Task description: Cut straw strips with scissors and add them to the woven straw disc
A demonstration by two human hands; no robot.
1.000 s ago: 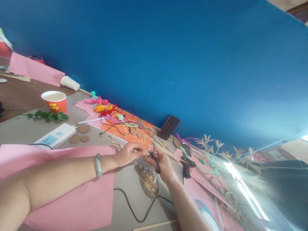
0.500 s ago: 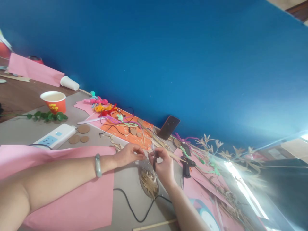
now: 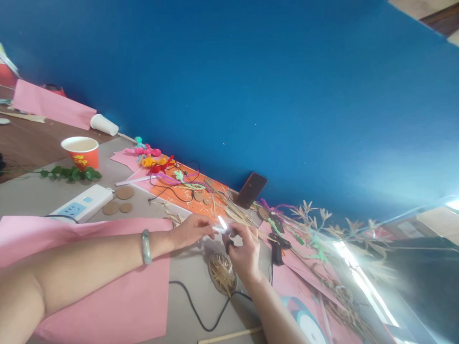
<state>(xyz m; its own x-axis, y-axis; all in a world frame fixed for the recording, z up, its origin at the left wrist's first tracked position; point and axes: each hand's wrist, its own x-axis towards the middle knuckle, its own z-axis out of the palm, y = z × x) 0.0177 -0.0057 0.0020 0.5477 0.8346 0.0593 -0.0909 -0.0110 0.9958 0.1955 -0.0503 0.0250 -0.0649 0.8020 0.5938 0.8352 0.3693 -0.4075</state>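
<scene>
My right hand point(image 3: 244, 248) is closed around the dark handles of a pair of scissors point(image 3: 223, 222); a blade catches bright light. Just left of the blades, my left hand point(image 3: 193, 231) has thumb and fingers pinched together, and what lies between the fingertips is too small to make out. A bracelet point(image 3: 146, 247) circles the left wrist. Below both hands stands a small round dish point(image 3: 223, 274) filled with pale straw-like clippings. Both hands hover over the grey tabletop point(image 3: 186, 267), near its cluttered back edge.
Pink paper point(image 3: 118, 291) lies under my left forearm. A power strip point(image 3: 84, 203), wooden discs point(image 3: 124, 192) and a paper cup point(image 3: 82, 152) are on the left. A phone point(image 3: 251, 190) leans on the blue wall point(image 3: 229, 86). A black glue gun point(image 3: 278, 248) and dried stems are on the right.
The scissors have turned in my right hand, so a blade now shines towards the left hand. The hands have come slightly closer together; the left one keeps its pinch.
</scene>
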